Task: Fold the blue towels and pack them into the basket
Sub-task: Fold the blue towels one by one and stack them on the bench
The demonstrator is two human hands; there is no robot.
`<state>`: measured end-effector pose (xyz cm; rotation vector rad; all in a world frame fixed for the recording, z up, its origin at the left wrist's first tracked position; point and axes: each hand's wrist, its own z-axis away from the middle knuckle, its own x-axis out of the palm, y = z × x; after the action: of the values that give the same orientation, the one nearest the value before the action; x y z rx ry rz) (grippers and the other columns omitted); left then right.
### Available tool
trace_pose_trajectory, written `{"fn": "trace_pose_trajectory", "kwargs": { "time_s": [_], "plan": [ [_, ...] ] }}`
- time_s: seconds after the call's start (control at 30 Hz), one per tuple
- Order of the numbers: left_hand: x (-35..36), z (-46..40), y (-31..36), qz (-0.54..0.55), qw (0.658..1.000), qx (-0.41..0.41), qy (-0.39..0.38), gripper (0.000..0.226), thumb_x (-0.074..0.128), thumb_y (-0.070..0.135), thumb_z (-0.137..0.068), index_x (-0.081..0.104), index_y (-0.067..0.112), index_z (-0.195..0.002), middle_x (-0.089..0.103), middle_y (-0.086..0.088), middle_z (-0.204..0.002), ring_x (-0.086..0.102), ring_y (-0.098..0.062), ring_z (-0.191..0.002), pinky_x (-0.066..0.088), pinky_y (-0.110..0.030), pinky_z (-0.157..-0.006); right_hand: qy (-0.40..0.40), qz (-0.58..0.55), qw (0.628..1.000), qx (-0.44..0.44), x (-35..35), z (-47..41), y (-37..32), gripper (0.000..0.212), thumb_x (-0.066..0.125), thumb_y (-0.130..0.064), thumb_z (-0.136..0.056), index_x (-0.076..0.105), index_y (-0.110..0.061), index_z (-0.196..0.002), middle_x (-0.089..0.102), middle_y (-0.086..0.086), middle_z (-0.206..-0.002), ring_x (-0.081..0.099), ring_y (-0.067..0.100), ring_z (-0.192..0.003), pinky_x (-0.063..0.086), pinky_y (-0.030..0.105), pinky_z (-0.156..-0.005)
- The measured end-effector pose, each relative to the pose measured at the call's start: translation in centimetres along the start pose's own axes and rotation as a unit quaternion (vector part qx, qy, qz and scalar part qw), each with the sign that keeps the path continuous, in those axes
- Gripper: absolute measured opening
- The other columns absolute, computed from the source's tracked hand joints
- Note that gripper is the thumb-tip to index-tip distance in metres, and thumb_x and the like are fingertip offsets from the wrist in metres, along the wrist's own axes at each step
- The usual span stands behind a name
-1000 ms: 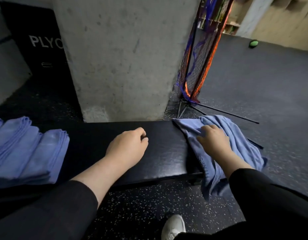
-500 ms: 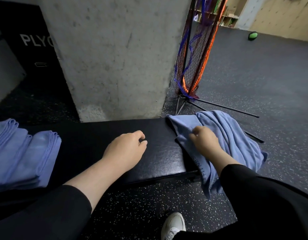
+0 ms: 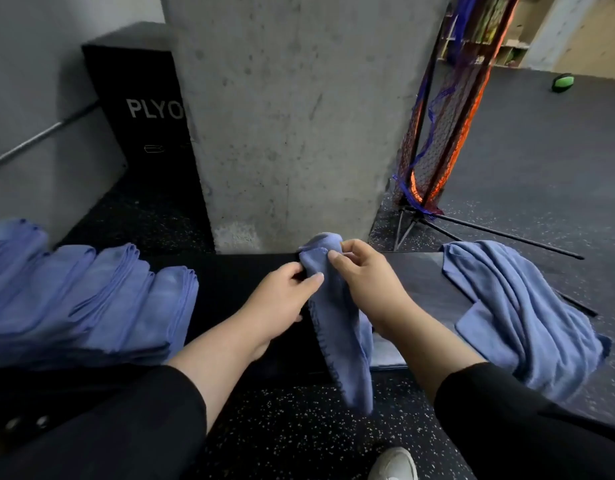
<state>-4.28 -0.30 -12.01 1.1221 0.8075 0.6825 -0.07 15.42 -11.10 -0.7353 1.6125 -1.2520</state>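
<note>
Both sets of my fingers pinch one blue towel (image 3: 337,327) at its top edge, left hand (image 3: 282,299) and right hand (image 3: 365,282) close together, the cloth hanging over the black bench (image 3: 237,282). At nine o'clock lie folded towels (image 3: 91,299); at three o'clock, a loose towel (image 3: 520,306).

The scene is lit pretty dimly and evenly, no hard shadows anywhere. More brightness is seen top right, by the back wall (image 3: 590,39). A soft sheen is picked up on the bench (image 3: 417,275). Motion blur is noticed on the stacked towels (image 3: 91,299) at left. Straight lines are bent near the edges by the wide-angle lens, and the sleeves are lost in black.
</note>
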Motion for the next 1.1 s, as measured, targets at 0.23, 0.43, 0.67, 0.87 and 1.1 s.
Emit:
{"fn": "trace_pose_trajectory", "kwargs": {
  "time_s": [0.23,0.43,0.67,0.87,1.1],
  "plan": [
    [-3.6,0.6,-0.3,0.181,0.978,-0.050,0.087,0.024,0.047,0.025,-0.107,0.067,0.015,-0.115,0.077,-0.005,-0.105,0.075,-0.020,-0.096,0.061,-0.038,-0.083,-0.042,-0.001,0.999,0.029,3.7,-0.8,-1.3,0.011,0.072,-0.023,-0.091,0.070,-0.013,-0.088,0.075,-0.002,-0.081,0.062,0.005,-0.069,0.050,0.026,-0.068],
    [-6.1,0.7,-0.6,0.207,0.962,-0.052,0.169,0.027,0.040,0.022,-0.108,0.064,0.012,-0.114,0.074,-0.010,-0.109,0.073,-0.023,-0.099,0.061,-0.039,-0.081,-0.018,0.057,0.997,0.045,4.0,-2.9,-0.8,0.013,0.071,-0.023,-0.092,0.069,-0.012,-0.086,0.071,0.002,-0.074,0.050,0.007,-0.052,0.040,0.018,-0.049],
    [-7.5,0.3,-3.0,0.070,0.974,-0.117,0.181,0.017,0.048,0.019,-0.098,0.060,0.012,-0.108,0.071,-0.016,-0.104,0.071,-0.031,-0.095,0.061,-0.051,-0.083,-0.211,0.377,0.898,0.085,4.1,-3.0,1.2,0.029,0.069,-0.041,-0.088,0.065,-0.018,-0.105,0.068,0.008,-0.104,0.060,0.017,-0.086,0.047,0.032,-0.075],
    [-7.8,-0.8,-4.3,-0.399,0.904,0.042,0.145,0.044,0.058,0.027,-0.097,0.049,0.027,-0.140,0.051,0.002,-0.138,0.056,-0.025,-0.116,0.048,-0.044,-0.097,-0.229,0.400,0.885,0.067,3.4,-2.3,2.4,0.027,0.063,-0.039,-0.095,0.062,-0.021,-0.115,0.064,0.001,-0.105,0.061,0.023,-0.097,0.047,0.034,-0.083],
    [-4.9,-1.9,-5.1,-0.516,0.856,0.025,-0.011,0.043,0.046,0.051,-0.101,0.052,0.029,-0.137,0.052,0.004,-0.140,0.049,-0.025,-0.128,0.039,-0.045,-0.104,-0.107,0.412,0.901,0.080,1.6,-3.8,5.4,0.050,0.063,-0.033,-0.092,0.052,-0.019,-0.139,0.052,0.010,-0.127,0.056,0.034,-0.115,0.047,0.037,-0.092]
  ]
}}
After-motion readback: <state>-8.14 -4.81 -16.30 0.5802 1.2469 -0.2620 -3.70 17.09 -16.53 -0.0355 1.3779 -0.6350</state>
